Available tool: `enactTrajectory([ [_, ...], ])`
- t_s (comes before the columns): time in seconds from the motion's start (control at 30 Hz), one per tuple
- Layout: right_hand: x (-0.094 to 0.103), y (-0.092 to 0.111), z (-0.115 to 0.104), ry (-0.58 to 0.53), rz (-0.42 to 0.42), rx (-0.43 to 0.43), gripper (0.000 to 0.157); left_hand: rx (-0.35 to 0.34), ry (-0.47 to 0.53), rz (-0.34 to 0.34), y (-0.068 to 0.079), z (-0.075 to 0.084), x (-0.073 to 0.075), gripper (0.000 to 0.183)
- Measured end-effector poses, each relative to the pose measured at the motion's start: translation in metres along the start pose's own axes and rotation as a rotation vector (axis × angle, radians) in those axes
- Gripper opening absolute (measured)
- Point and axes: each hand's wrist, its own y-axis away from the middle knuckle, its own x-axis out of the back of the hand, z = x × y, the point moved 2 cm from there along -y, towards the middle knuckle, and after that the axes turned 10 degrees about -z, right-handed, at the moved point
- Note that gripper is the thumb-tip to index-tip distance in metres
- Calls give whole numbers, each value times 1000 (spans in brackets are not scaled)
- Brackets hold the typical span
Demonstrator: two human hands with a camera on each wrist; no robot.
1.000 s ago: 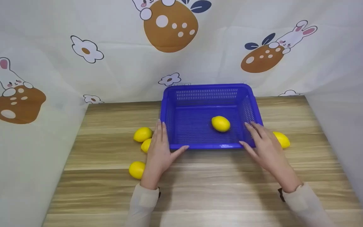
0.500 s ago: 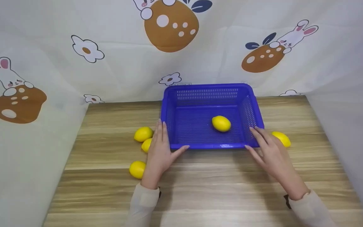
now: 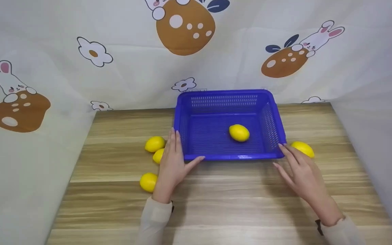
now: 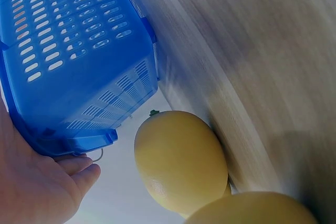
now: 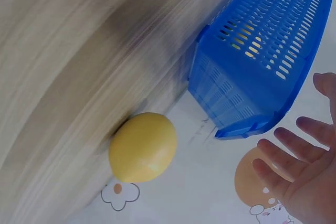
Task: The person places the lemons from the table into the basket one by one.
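Observation:
A blue plastic basket [image 3: 216, 158] stands on the wooden table with one lemon [image 3: 239, 133] inside. My left hand [image 3: 173, 161] rests on its front left corner, thumb along the front rim and straight fingers along the left side. Beside that hand lie a lemon [image 3: 154, 144], a second lemon [image 3: 158, 156] partly covered by the hand, and a third lemon [image 3: 148, 182] nearer me. My right hand [image 3: 303, 170] is off the front right corner, fingers spread and apart from the rim in the right wrist view. Close by it lies another lemon [image 5: 143, 147].
A pale cloth [image 3: 131, 78] printed with rabbits and flowers hangs behind the table and down both sides. The basket's back rim is close to that cloth. Bare wood of the table [image 3: 223, 204] shows in front of the basket.
My right hand has drawn back from the basket's right rim, moving right and toward me. The left hand, the basket and the lemons have stayed in place.

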Motion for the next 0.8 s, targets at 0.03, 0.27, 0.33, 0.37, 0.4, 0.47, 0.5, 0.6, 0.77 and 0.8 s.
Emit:
enactTrajectory([
  [0.03, 0, 1, 0, 4, -1, 3, 63, 3, 1, -1, 0, 0, 0, 121],
  [0.27, 2, 10, 1, 12, 8, 1, 60, 10, -2, -2, 0, -1, 0, 121],
  [0.33, 2, 13, 3, 12, 13, -9, 61, 11, -5, -4, 0, -1, 0, 121],
  [0.37, 2, 14, 4, 13, 11, -16, 61, 13, -6, -6, 0, -1, 0, 121],
  [0.4, 3, 15, 6, 11, 17, -19, 62, 13, -7, -6, 0, -1, 0, 121],
  [0.47, 3, 17, 9, 8, 25, -31, 63, 14, -4, -6, 0, -1, 0, 121],
  [0.5, 3, 18, 11, 9, 28, -38, 64, 14, -4, -6, 0, -1, 0, 121],
  [0.6, 5, 20, 16, 11, 40, -58, 68, 9, -3, -2, 0, -1, 0, 120],
  [0.77, 9, 24, 23, 8, 38, -93, 70, -7, -11, 14, 0, 0, 0, 120],
  [0.8, 9, 24, 25, 8, 35, -100, 70, -9, -11, 16, 0, 0, 0, 120],
])
